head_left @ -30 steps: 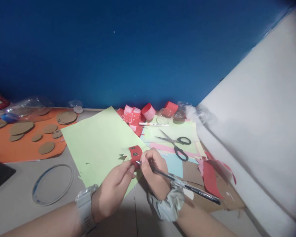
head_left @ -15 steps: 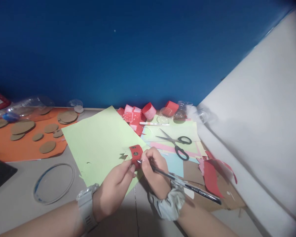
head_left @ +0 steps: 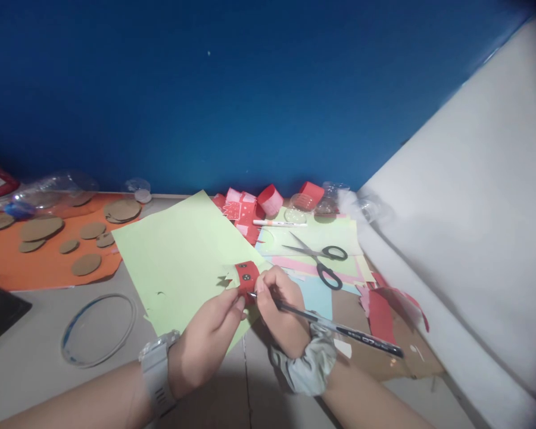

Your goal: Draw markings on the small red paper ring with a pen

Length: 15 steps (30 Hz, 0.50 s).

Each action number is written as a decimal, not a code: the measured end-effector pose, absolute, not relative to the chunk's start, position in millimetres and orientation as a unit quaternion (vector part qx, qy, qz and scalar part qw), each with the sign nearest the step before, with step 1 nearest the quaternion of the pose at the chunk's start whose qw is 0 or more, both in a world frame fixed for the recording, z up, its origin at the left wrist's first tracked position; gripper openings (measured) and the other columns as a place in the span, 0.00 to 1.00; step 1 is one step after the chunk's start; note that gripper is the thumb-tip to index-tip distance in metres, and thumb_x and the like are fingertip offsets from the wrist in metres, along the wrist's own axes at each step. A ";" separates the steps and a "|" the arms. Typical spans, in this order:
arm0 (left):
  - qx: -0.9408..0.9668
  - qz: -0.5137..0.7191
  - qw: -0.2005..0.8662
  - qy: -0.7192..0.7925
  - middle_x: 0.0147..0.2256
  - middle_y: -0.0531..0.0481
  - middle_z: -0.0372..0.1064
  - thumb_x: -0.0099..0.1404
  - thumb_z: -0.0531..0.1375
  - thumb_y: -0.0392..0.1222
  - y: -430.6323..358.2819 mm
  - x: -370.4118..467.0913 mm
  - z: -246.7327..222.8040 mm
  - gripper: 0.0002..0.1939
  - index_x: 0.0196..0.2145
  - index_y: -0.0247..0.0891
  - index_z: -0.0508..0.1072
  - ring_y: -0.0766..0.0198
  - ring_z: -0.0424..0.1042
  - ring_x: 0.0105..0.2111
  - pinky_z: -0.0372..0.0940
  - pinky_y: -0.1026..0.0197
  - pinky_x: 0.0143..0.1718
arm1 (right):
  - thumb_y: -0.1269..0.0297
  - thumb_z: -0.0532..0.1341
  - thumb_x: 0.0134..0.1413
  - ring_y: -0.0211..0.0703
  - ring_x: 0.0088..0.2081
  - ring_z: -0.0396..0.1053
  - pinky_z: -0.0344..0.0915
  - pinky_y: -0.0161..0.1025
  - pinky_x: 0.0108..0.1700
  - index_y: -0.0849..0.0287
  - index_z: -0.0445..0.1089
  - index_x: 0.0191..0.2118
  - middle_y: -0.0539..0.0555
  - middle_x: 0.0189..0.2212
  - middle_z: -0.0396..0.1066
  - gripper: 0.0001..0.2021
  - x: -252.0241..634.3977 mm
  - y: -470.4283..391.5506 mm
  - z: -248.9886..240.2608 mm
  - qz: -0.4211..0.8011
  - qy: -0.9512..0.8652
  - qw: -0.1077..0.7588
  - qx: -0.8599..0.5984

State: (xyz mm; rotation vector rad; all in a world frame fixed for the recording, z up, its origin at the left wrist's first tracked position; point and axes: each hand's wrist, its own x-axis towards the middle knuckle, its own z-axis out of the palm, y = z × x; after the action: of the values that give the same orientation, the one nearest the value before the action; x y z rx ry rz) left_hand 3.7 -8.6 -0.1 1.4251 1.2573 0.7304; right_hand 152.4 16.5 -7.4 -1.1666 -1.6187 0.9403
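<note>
My left hand [head_left: 209, 333] is closed on the lower left edge of a small red paper piece [head_left: 248, 275]. Two dark drawn eyes show on the red paper, and pale green jagged paper sticks out at its left. In my right hand [head_left: 282, 307] a black pen [head_left: 339, 330] is gripped near its tip, and the tip meets the lower part of the red paper. The pen's back end points to the lower right. Beneath the red piece lies a large light green sheet [head_left: 174, 256].
Black-handled scissors [head_left: 324, 260] lie spread on coloured paper sheets [head_left: 312, 298] at right, near a white marker [head_left: 279, 224]. Cardboard discs [head_left: 41, 228] rest on orange paper [head_left: 109, 271] at left. A clear ring [head_left: 99, 329] and red paper scraps [head_left: 382, 316] flank my arms.
The pen's back end has swung slightly down and to the right. Both hands keep nearly the same place, and the red paper stays held.
</note>
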 end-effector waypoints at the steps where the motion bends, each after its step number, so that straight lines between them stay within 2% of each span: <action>1: 0.593 0.307 0.525 0.528 0.35 0.48 0.73 0.72 0.46 0.45 -8.6 3.5 -0.1 0.16 0.40 0.37 0.71 0.57 0.73 0.40 0.66 0.58 0.43 | 0.63 0.53 0.63 0.35 0.22 0.55 0.54 0.35 0.26 0.55 0.56 0.27 0.45 0.21 0.57 0.12 152.4 16.5 -7.7 0.383 -0.654 0.451 -0.471; 15: 0.605 0.316 0.495 0.538 0.34 0.49 0.74 0.72 0.48 0.44 -8.7 2.7 -3.0 0.15 0.36 0.38 0.71 0.59 0.72 0.36 0.66 0.61 0.39 | 0.64 0.53 0.63 0.35 0.23 0.54 0.53 0.35 0.26 0.55 0.55 0.26 0.45 0.21 0.56 0.12 153.7 17.8 -8.2 0.375 -0.666 0.444 -0.468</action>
State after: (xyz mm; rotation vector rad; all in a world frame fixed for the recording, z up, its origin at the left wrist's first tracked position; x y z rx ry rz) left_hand 2.7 -8.7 -3.0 1.4670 1.3047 0.7650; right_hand 153.7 17.8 -8.2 -1.1608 -1.6508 0.9303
